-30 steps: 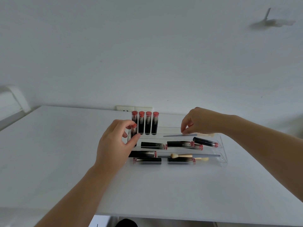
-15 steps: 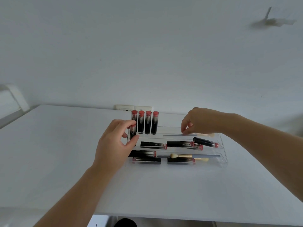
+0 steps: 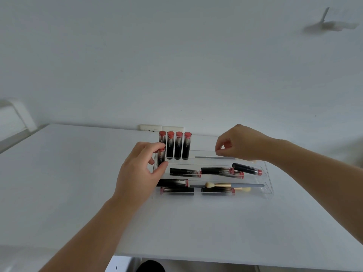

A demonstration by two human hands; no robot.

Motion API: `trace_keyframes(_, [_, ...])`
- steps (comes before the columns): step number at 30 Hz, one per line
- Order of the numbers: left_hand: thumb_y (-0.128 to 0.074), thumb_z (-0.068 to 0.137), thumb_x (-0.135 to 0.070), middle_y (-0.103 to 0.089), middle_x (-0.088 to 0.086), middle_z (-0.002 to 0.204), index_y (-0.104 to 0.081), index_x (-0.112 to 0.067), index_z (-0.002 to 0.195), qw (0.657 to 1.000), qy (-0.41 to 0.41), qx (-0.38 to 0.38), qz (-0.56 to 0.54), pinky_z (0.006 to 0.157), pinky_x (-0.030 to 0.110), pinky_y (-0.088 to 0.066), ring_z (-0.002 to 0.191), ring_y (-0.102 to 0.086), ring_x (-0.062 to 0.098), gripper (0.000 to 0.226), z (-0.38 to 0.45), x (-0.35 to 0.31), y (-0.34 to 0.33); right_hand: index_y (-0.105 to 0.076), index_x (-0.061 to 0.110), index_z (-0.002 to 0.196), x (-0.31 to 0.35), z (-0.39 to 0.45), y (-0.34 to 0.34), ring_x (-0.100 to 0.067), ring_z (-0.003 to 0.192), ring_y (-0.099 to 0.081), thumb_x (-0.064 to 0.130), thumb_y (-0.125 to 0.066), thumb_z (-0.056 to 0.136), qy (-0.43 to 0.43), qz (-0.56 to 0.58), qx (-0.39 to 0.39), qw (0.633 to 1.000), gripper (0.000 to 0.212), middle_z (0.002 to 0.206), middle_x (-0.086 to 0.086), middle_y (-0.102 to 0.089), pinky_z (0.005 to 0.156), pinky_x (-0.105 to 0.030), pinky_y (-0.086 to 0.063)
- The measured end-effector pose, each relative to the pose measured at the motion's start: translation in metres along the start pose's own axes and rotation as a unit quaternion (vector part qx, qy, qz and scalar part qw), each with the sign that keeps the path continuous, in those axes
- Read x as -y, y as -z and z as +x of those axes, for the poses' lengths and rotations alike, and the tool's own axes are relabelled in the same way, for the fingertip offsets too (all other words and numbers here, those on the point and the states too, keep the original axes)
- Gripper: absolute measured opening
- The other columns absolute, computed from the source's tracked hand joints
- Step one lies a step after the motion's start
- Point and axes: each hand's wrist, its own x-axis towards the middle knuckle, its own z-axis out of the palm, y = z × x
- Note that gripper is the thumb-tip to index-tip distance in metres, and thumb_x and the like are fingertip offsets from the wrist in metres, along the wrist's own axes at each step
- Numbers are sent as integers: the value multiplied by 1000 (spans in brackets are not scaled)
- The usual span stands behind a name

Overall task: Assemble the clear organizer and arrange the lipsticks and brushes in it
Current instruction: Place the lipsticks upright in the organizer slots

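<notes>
A clear stepped organizer (image 3: 269, 193) stands on the white table (image 3: 78, 173). Several black lipsticks with pink caps (image 3: 178, 146) stand upright at the left of its top step. My left hand (image 3: 140, 171) grips another upright lipstick (image 3: 161, 156) at the left end of the middle step. My right hand (image 3: 242, 143) hovers over the top step, its fingertips pinched just above a grey brush handle (image 3: 213, 157) lying there. More lipsticks (image 3: 216, 171) lie flat on the middle step. On the lowest step lie lipsticks (image 3: 176, 190) and a gold-handled brush (image 3: 225, 185).
A white wall rises just behind the organizer, with a socket plate (image 3: 161, 127) at table height. The table's front edge (image 3: 216, 260) is near me. A white frame (image 3: 17, 116) stands beyond the table's left edge.
My right hand has lifted slightly off the grey brush handle, which stays on the top step. My left hand keeps its hold on the upright lipstick, almost unmoved.
</notes>
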Motion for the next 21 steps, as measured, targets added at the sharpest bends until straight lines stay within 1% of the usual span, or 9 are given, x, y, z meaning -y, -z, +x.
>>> trace_keyframes(1, [-84, 78, -12, -57, -9, 103, -67, -16, 118, 1000, 1, 1, 0, 64, 7, -36, 71, -55, 9, 44, 0, 0, 0, -68, 41, 74, 4, 0, 1, 6, 58, -54, 35, -72, 88, 4, 30, -8, 999, 15, 60, 30, -59, 52, -14, -35])
trace_keyframes(2, [-84, 78, -12, -58, -8, 103, -67, -16, 118, 1000, 1, 2, -1, 65, 7, -36, 71, -55, 9, 45, 0, 0, 0, -69, 41, 74, 8, -1, 2, 6, 56, -53, 34, -73, 87, 10, 58, -10, 998, 15, 59, 31, -58, 50, -11, -34])
trace_keyframes(5, [-84, 78, -14, -58, -9, 105, -66, -19, 120, 1000, 12, 5, -7, 66, 7, -36, 72, -55, 8, 47, 0, 1, 1, -75, 35, 80, 27, -1, 3, 0, 49, -48, 34, -75, 86, 32, 121, 10, 992, 6, 53, 23, -55, 50, -11, -38])
trace_keyframes(7, [-84, 78, -16, -57, -11, 105, -65, -20, 122, 1000, 21, 9, -12, 67, 5, -36, 75, -56, 7, 48, -1, 0, 1, -77, 34, 85, 40, -1, 2, 1, 49, -49, 36, -75, 86, 45, 125, 33, 991, 3, 53, 23, -55, 51, -9, -38])
trace_keyframes(10, [-84, 77, -18, -56, -14, 106, -64, -22, 123, 999, 32, 14, -18, 67, 4, -36, 78, -56, 3, 51, -1, -1, 2, -77, 33, 88, 57, 2, -3, 7, 54, -53, 41, -72, 86, 58, 83, 65, 993, 9, 58, 29, -57, 48, -11, -36])
trace_keyframes(12, [-85, 77, -18, -56, -14, 106, -63, -23, 124, 999, 43, 17, -25, 67, 3, -37, 80, -56, 5, 53, -3, -1, 3, -76, 35, 88, 64, 5, -7, 11, 60, -54, 44, -69, 86, 61, 25, 72, 995, 12, 60, 25, -59, 52, -18, -35])
trace_keyframes(14, [-85, 76, -17, -56, -14, 106, -63, -24, 124, 998, 53, 20, -34, 69, 2, -37, 82, -56, 6, 53, -4, 0, 5, -76, 37, 89, 67, 8, -10, 6, 63, -54, 47, -66, 86, 66, -34, 72, 995, 15, 64, 19, -57, 55, -21, -34])
trace_keyframes(18, [-84, 79, -19, -58, -16, 106, -63, -26, 125, 997, 64, 34, -31, 68, 5, -36, 81, -57, 5, 52, -3, 0, 6, -76, 38, 88, 65, 11, -13, 7, 70, -49, 50, -64, 86, 68, -89, 97, 989, 17, 71, 24, -53, 56, -20, -30])
trace_keyframes(21, [-83, 80, -19, -62, -19, 105, -63, -26, 125, 996, 71, 34, -34, 69, 11, -38, 80, -59, 5, 50, -2, -1, 6, -74, 38, 89, 62, 12, -14, 2, 71, -59, 54, -64, 85, 54, -86, 121, 988, 19, 68, 15, -66, 57, -22, -32])
